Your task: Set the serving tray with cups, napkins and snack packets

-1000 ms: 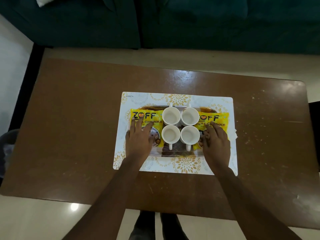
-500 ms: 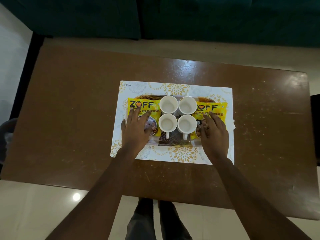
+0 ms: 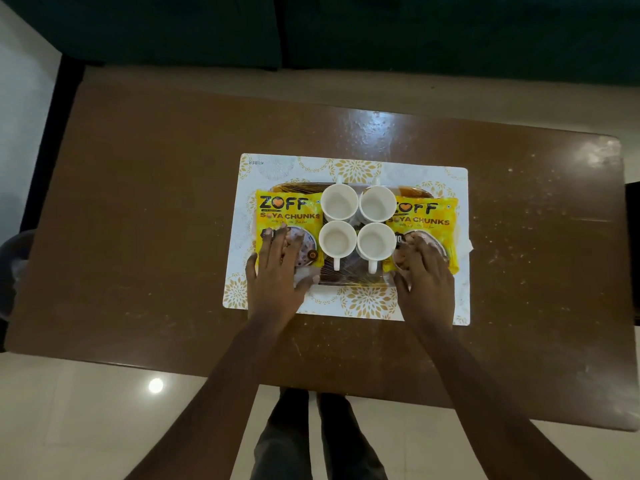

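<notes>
A dark serving tray with a golden rim lies on a white placemat with gold flowers. Several empty white cups stand in a square block at its middle. A yellow soya chunks packet lies on the tray's left end and a second packet on its right end. My left hand lies flat on the near part of the left packet, fingers spread. My right hand rests flat on the near part of the right packet. A white napkin corner pokes out beyond the right packet.
The placemat sits in the middle of a brown wooden table. A dark teal sofa runs along the far side. Pale tiled floor and my legs show below the near table edge.
Both hands have slid back toward me along the packets, from the printed names down to the near ends. The cups and packets have stayed in place.
</notes>
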